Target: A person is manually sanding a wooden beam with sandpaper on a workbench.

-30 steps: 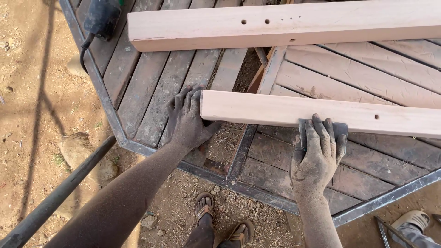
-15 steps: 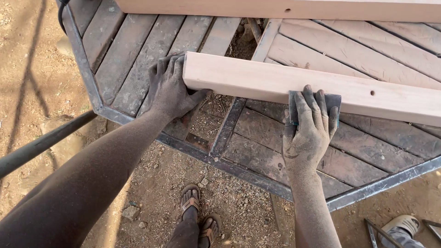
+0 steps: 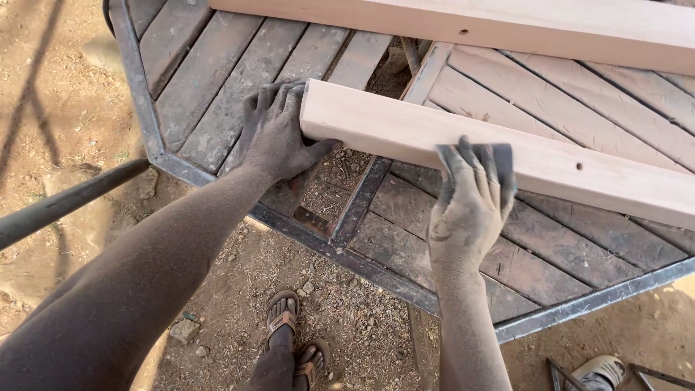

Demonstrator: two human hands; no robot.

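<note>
A pale planed wooden beam [image 3: 405,134] with small drilled holes lies across a slatted wooden table top [image 3: 217,80] framed in dark metal. My left hand [image 3: 279,134] grips the beam's left end, fingers wrapped over the end face. My right hand [image 3: 474,195] presses a dark piece of sandpaper [image 3: 503,159] against the beam's near side face, about the middle of its visible length. Both hands are coated in dust.
A second pale beam [image 3: 507,25] lies across the table's far side. A dark metal bar [image 3: 65,203] slants in at left. My sandalled feet [image 3: 293,340] stand on dirt below the table edge; another person's shoe [image 3: 597,369] shows at bottom right.
The view has shifted closer to the beam. My right hand with the sandpaper has slid along the beam's near face, and my left hand stays on the beam's end.
</note>
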